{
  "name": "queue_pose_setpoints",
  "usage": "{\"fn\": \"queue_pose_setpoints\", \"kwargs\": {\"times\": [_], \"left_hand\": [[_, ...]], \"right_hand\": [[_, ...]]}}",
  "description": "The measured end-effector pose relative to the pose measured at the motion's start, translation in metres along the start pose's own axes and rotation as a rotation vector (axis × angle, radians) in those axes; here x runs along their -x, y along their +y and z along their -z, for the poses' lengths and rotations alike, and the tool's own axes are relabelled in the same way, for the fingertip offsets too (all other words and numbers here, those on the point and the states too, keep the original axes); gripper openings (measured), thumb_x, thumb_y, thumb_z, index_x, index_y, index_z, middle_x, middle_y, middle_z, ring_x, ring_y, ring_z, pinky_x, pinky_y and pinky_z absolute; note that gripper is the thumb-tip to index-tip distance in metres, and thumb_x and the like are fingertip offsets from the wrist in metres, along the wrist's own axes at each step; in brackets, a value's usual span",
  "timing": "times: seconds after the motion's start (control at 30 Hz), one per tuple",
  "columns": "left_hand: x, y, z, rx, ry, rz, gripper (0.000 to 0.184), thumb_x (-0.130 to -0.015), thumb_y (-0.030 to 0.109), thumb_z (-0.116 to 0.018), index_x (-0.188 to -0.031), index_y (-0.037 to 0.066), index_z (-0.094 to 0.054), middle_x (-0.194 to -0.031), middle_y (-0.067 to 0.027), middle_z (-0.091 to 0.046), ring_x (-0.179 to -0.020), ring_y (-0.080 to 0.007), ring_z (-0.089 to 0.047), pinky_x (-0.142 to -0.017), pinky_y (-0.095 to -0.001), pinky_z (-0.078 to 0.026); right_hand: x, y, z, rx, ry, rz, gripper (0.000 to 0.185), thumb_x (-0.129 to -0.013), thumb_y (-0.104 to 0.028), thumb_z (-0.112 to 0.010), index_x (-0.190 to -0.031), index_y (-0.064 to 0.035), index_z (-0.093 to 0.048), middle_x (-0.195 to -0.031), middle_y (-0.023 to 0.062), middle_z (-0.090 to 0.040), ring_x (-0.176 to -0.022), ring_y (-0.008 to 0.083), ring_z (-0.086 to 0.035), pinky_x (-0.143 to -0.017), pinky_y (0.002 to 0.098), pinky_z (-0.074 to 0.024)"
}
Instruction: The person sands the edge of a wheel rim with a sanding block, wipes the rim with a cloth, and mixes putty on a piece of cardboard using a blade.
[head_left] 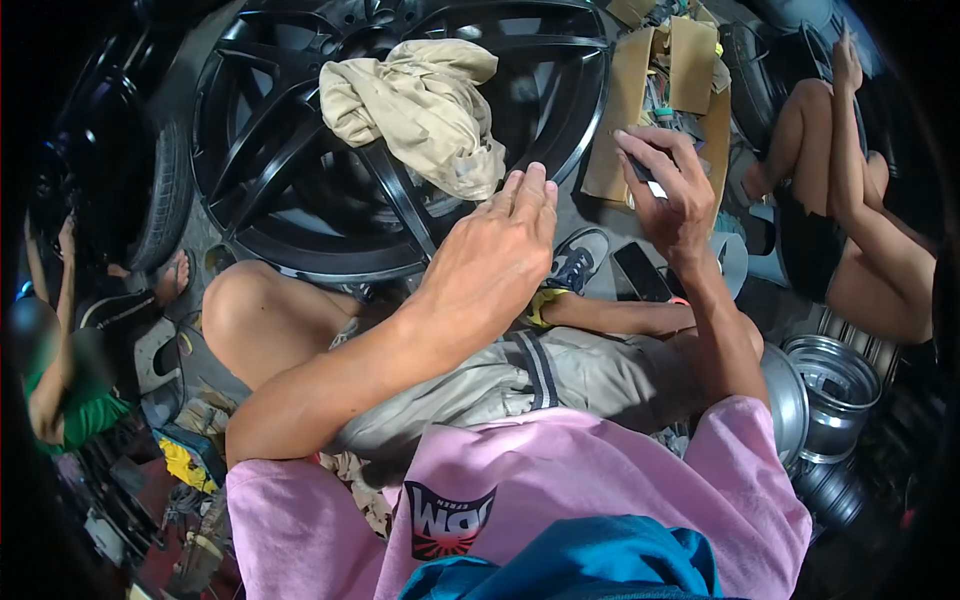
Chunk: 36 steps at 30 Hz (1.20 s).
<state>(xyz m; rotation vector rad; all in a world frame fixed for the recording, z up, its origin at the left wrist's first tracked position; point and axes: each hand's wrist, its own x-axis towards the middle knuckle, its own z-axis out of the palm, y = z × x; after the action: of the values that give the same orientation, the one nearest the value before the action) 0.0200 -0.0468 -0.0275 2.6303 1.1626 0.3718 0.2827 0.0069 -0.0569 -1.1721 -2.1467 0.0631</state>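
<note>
My left hand [495,245] stretches over the lower edge of a large black alloy wheel [275,165], its fingers straight and close together, palm down. Its fingertips point at a crumpled beige cloth [420,110] lying on the wheel's spokes; whether they touch it I cannot tell. Raised at the right, my right hand [682,195] is closed with bent fingers around a small flat piece, dark with a white part [650,181]. What kind of thing it is does not show clearly.
An open cardboard box [615,110] of assorted items stands beyond my right hand. A dark phone [641,272] lies near my shoe [582,258]. Silver rims [832,385] are stacked at right. Other people sit at both sides, by a tyre [165,195] on the left.
</note>
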Motion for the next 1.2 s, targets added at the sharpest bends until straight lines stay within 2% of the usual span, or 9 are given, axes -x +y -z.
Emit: {"fn": "queue_pose_setpoints", "kwargs": {"times": [0.13, 0.17, 0.27, 0.4, 0.57, 0.8, 0.93, 1.07, 1.2], "left_hand": [[-0.002, 0.002, -0.001, -0.008, -0.013, 0.012, 0.050, -0.100, 0.009, -0.066, -0.143, -0.015, -0.057, -0.150, -0.0349, -0.055, -0.133, -0.0449, -0.064, -0.107, -0.0442, -0.056], [-0.002, 0.002, 0.000, 0.000, -0.019, 0.018, 0.050, -0.100, 0.010, -0.066, -0.143, -0.015, -0.057, -0.150, -0.0348, -0.055, -0.133, -0.0448, -0.064, -0.107, -0.0442, -0.056], [-0.002, 0.002, 0.002, 0.006, -0.038, 0.014, 0.051, -0.100, 0.010, -0.068, -0.143, -0.015, -0.056, -0.150, -0.0347, -0.054, -0.133, -0.0448, -0.063, -0.106, -0.0444, -0.057], [-0.003, 0.003, -0.002, 0.014, -0.025, 0.024, 0.052, -0.100, 0.011, -0.069, -0.143, -0.015, -0.055, -0.151, -0.0347, -0.054, -0.133, -0.0452, -0.063, -0.106, -0.0450, -0.057], [-0.003, 0.007, -0.001, 0.009, -0.038, 0.027, 0.052, -0.100, 0.011, -0.068, -0.143, -0.015, -0.055, -0.150, -0.0352, -0.054, -0.132, -0.0454, -0.063, -0.105, -0.0456, -0.057], [-0.003, 0.007, -0.006, -0.013, -0.010, 0.025, 0.051, -0.101, 0.012, -0.068, -0.143, -0.015, -0.055, -0.150, -0.0353, -0.054, -0.130, -0.0457, -0.064, -0.104, -0.0466, -0.058], [-0.005, 0.009, -0.003, -0.020, -0.010, 0.016, 0.052, -0.100, 0.012, -0.069, -0.142, -0.015, -0.055, -0.150, -0.0354, -0.054, -0.128, -0.0455, -0.066, -0.102, -0.0462, -0.058], [-0.006, 0.009, -0.001, -0.001, -0.026, 0.040, 0.053, -0.100, 0.013, -0.070, -0.143, -0.015, -0.054, -0.150, -0.0352, -0.054, -0.125, -0.0452, -0.067, -0.099, -0.0454, -0.060], [-0.003, 0.008, -0.006, -0.021, -0.008, 0.020, 0.054, -0.100, 0.013, -0.070, -0.144, -0.015, -0.054, -0.150, -0.0350, -0.054, -0.124, -0.0448, -0.068, -0.098, -0.0451, -0.060]], "right_hand": [[-0.003, 0.009, -0.015, -0.095, -0.033, 0.146, 0.052, -0.078, 0.007, -0.082, -0.128, -0.0085, -0.075, -0.121, 0.0099, -0.072, -0.105, 0.0288, -0.072, -0.087, 0.0386, -0.0606], [-0.001, 0.011, -0.016, -0.116, -0.096, 0.154, 0.065, -0.070, 0.008, -0.081, -0.132, -0.0080, -0.073, -0.125, 0.0104, -0.071, -0.109, 0.0304, -0.071, -0.089, 0.0395, -0.0602], [0.002, 0.019, -0.021, -0.111, -0.085, 0.177, 0.073, -0.062, 0.007, -0.079, -0.134, -0.0059, -0.072, -0.129, 0.0108, -0.070, -0.112, 0.0318, -0.069, -0.091, 0.0405, -0.0593], [0.009, 0.007, -0.016, -0.058, -0.134, 0.231, 0.067, -0.066, 0.002, -0.076, -0.132, -0.0057, -0.074, -0.130, 0.0090, -0.070, -0.112, 0.0301, -0.066, -0.097, 0.0423, -0.0568], [0.003, 0.011, -0.016, 0.048, -0.068, 0.274, 0.053, -0.072, -0.007, -0.080, -0.125, -0.0082, -0.077, -0.126, 0.0034, -0.072, -0.111, 0.0271, -0.065, -0.090, 0.0407, -0.0543], [0.008, 0.001, -0.018, 0.034, -0.042, 0.348, 0.045, -0.075, -0.008, -0.078, -0.120, -0.0091, -0.077, -0.122, 0.0018, -0.073, -0.110, 0.0253, -0.065, -0.090, 0.0409, -0.0529], [-0.001, 0.025, -0.021, 0.128, -0.012, 0.300, 0.042, -0.075, -0.009, -0.078, -0.117, -0.0091, -0.077, -0.121, 0.0017, -0.073, -0.111, 0.0249, -0.066, -0.090, 0.0401, -0.0514], [0.005, -0.001, -0.020, -0.002, -0.048, 0.329, 0.041, -0.075, -0.009, -0.079, -0.115, -0.0100, -0.077, -0.118, 0.0006, -0.073, -0.112, 0.0241, -0.065, -0.092, 0.0403, -0.0508], [-0.006, 0.024, -0.017, 0.128, -0.005, 0.293, 0.040, -0.073, -0.009, -0.081, -0.113, -0.0099, -0.079, -0.118, 0.0004, -0.073, -0.113, 0.0239, -0.067, -0.094, 0.0399, -0.0514]]}}
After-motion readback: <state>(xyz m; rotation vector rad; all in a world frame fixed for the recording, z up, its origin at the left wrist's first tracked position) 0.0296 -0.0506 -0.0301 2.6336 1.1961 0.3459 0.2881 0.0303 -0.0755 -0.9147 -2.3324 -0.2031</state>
